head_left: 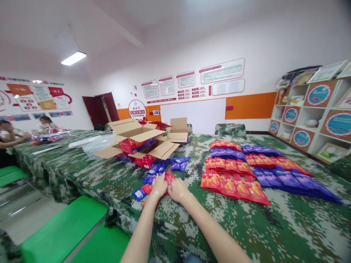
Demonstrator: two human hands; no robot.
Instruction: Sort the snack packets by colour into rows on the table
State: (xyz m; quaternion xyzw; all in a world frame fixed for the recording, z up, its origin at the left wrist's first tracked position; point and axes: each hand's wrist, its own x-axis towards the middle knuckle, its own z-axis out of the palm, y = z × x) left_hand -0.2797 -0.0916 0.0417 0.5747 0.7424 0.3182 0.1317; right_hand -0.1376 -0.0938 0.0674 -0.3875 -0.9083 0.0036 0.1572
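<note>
My left hand and my right hand are close together over a small loose pile on the camouflage-patterned tablecloth. Between them is a shiny red packet. The right hand's fingers are curled round its right side; those of the left close on its other side, partly hidden. Beside the left hand lie a blue packet with a white label and an orange-red packet. More blue packets are scattered just beyond the hands.
Opened cardboard boxes stand stacked beyond the pile. Overlapping rows of red packets and purple-blue packets lie to the right. Clear plastic lies left of the boxes. Green seats line the near-left edge; two people sit far left.
</note>
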